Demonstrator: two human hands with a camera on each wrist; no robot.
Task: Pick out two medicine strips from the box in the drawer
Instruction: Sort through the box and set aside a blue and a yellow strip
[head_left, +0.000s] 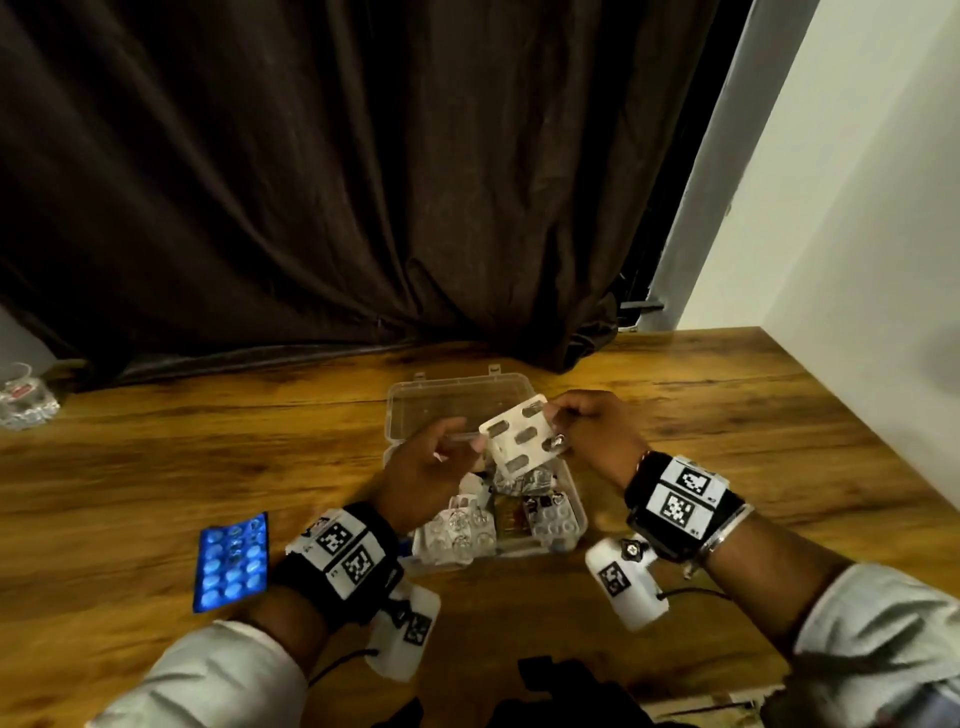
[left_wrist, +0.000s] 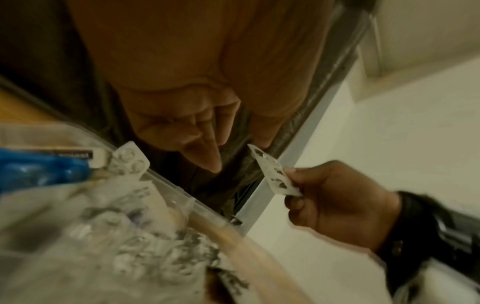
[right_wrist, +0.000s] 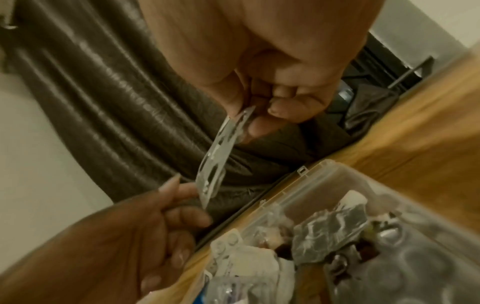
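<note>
A clear plastic box (head_left: 575, 491) lies open on the wooden table (head_left: 727, 415), with several medicine strips (head_left: 467, 525) heaped inside. Above it my right hand (head_left: 558, 415) pinches one end of a white strip with dark capsule blisters (head_left: 522, 439). The right wrist view shows the same pinch by thumb and fingers (right_wrist: 249, 121) on the strip (right_wrist: 215, 160). My left hand (head_left: 467, 441) is at the strip's other end with loosely curled fingers (right_wrist: 187, 190) touching its edge. No closed pinch shows there. A blue strip (head_left: 232, 561) lies flat on the table, left of my left wrist.
A dark curtain (head_left: 363, 182) hangs behind the table. A white wall (head_left: 857, 208) runs along the right edge. A small glass item (head_left: 23, 397) stands at the far left. The box lid (head_left: 457, 400) lies open toward the curtain.
</note>
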